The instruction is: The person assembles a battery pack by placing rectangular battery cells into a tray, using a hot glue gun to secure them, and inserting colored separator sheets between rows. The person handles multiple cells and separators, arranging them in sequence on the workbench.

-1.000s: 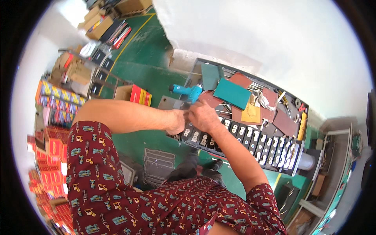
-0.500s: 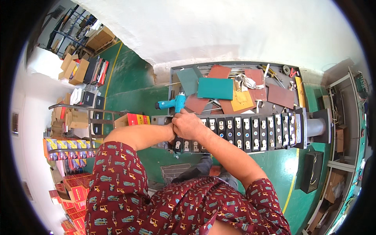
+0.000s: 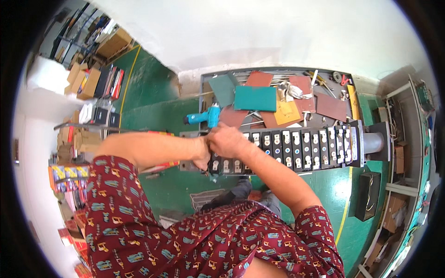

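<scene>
A long row of narrow black blocks [image 3: 296,149] with pale metal terminals, which look like battery cells, lies side by side in a metal clamp frame in front of me. Both hands meet at the row's left end. My left hand [image 3: 201,154] is bent round the end block, its fingers partly covered by the other hand. Over the top of the same end, my right hand [image 3: 227,141] is closed, with its knuckles up. Whatever lies between the fingers is hidden. Just beyond my hands rests a teal pistol-shaped power tool [image 3: 204,116].
Behind the row, a grey bench [image 3: 202,85] bears a teal board [image 3: 255,98], brown sheets [image 3: 331,106], rods and hand tools against a white wall. A cylinder [image 3: 373,142] joins the frame's right end. A hand cart [image 3: 74,126] and cartons stand left; a black box [image 3: 368,196] is right.
My left elbow has swung outward to the left and a little up. Both hands stay at the row's left end. The whole view has shifted slightly.
</scene>
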A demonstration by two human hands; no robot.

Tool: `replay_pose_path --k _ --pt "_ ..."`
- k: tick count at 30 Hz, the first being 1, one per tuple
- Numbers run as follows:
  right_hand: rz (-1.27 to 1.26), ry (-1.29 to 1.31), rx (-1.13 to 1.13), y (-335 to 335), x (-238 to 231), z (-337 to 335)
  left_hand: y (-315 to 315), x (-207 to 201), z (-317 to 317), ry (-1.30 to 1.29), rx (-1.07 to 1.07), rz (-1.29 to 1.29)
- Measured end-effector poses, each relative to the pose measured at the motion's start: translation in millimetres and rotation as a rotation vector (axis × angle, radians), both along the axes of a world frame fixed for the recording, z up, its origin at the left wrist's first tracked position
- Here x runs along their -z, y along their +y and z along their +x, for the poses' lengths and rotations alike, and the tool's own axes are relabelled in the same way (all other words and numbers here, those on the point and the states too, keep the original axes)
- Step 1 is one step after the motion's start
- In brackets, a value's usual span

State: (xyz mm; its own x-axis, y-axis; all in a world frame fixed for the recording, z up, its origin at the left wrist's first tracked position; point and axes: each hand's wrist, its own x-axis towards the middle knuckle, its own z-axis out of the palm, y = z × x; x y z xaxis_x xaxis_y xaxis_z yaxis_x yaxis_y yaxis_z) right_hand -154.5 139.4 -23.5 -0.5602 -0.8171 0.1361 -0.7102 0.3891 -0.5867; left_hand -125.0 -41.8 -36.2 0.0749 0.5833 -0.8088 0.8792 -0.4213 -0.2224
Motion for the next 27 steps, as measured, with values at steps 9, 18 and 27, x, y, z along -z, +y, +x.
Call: replay_pose_path --k 9,18,27 --pt "-0.069 0.014 0.002 4 5 0 -4 -87 6 -0.318 -0.754 -0.065" --pt "-0.024 -0.032 -0.034 4 -1 -3 -38 -74 65 -0.194 -1.095 0.623" --pt "-0.04 -0.165 -0.088 -1 0 -14 -19 -42 112 0.011 -1.628 1.083"
